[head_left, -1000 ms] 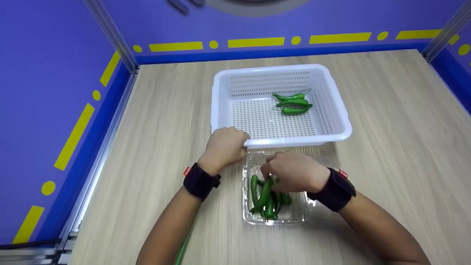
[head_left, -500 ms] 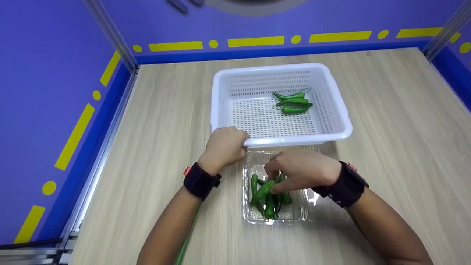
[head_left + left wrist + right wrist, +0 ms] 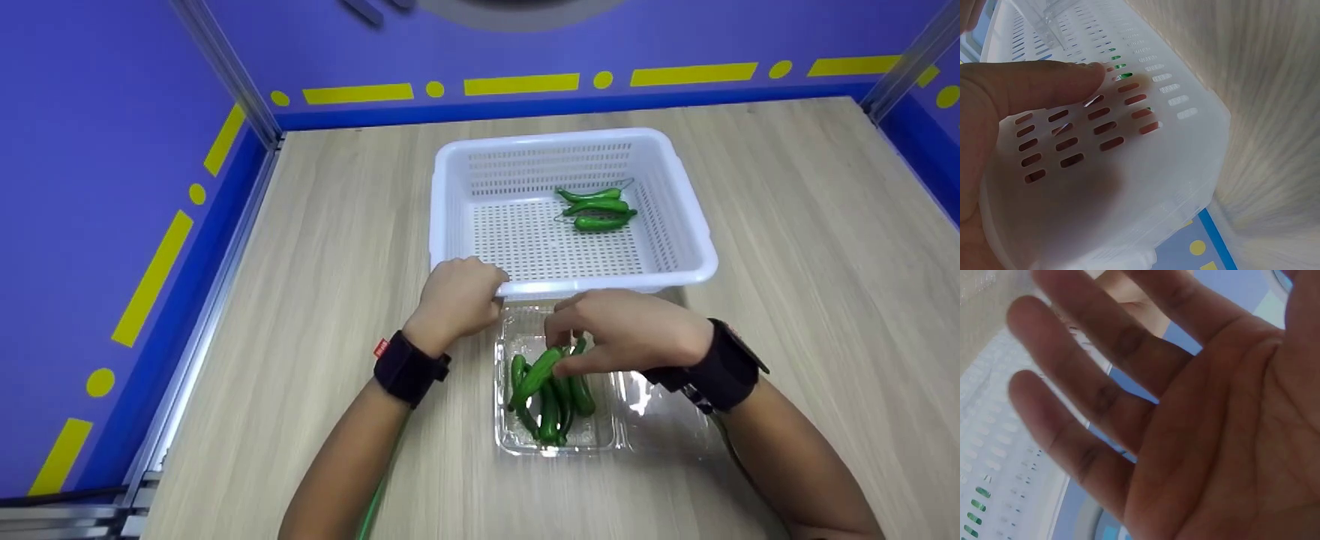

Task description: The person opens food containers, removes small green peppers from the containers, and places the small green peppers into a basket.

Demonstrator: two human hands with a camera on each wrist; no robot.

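On the wooden surface (image 3: 787, 225) stands a white slotted basket (image 3: 450, 195), with three green peppers (image 3: 596, 209) lying together toward its right side. Just in front of it, touching its near wall, sits a clear plastic clamshell tray (image 3: 609, 433) holding a loose heap of green chilli peppers (image 3: 551, 405). The left hand (image 3: 457, 296) curls over the basket's near left corner, thumb pressed flat on the slotted wall in the left wrist view, fingers over the rim. The right hand (image 3: 626, 330) hovers over the tray with its grip closed on one pepper (image 3: 536, 375), pinched near the stem end between thumb and fingertips; the pod hangs down slanting toward the heap. In the right wrist view the other fingers look loosely spread. Judging by looks, the peppers are light, smooth and glossy, likely slippery, and fairly stiff; the thicker stem end seems the surest place to pinch. The thin tray looks flimsy and could shift or lift with a tangled pod
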